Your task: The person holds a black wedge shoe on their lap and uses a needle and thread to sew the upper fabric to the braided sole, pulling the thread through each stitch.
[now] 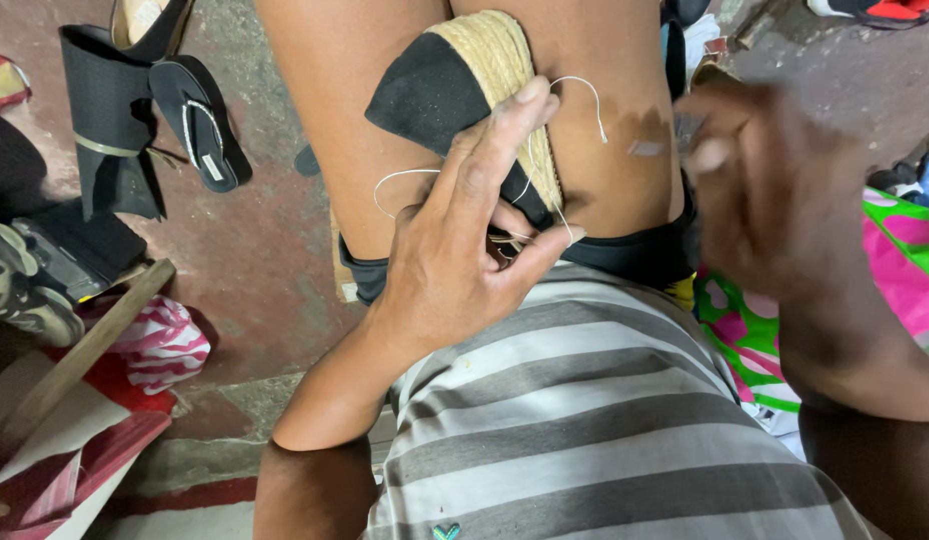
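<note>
A shoe with a black upper and a woven straw-coloured sole (484,75) is wedged between my bare knees. My left hand (464,250) holds it at its near end, fingers stretched up along the sole. A thin white thread (584,95) loops from the shoe across my thigh. My right hand (754,190) is blurred in motion to the right of the shoe; its fingers look pinched together near the thread's end, but what they hold is not clear.
Black sandals (199,115) and other shoes lie on the reddish concrete floor at the left. A wooden stick (84,350) and a pink striped bag (164,340) sit lower left. Bright green and pink cloth (904,250) lies at the right.
</note>
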